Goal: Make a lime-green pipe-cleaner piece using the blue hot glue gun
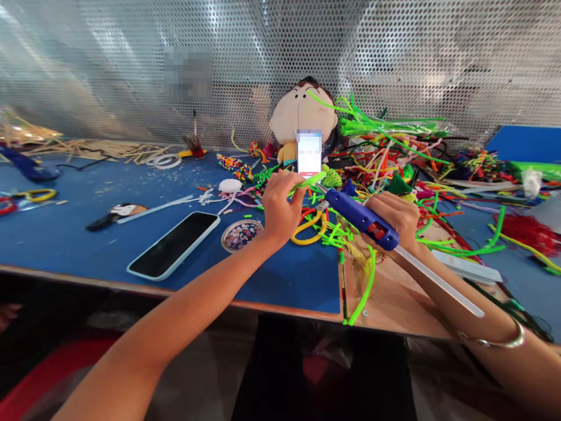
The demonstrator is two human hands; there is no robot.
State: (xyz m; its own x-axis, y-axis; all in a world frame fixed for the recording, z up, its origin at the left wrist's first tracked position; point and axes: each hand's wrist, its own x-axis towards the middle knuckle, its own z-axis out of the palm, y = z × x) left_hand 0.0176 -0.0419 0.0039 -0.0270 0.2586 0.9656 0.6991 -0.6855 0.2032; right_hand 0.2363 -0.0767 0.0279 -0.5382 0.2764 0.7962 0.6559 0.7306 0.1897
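Observation:
My right hand is wrapped round a blue hot glue gun, and a long clear glue stick juts out of its back end. The gun's nozzle points left, close to a bright green fuzzy piece that looks like pipe cleaner. That piece is pinched between the fingers of my left hand; whether nozzle and piece touch I cannot tell. Below the hands lie yellow-handled scissors and cut green pipe cleaner bits. A round tub of small beads stands left of my left wrist.
A phone in a pale case lies on the blue tabletop. Behind the hands, a lit phone leans against a plush doll. Tangled coloured pipe cleaners heap up at the right. A perforated metal wall closes off the back.

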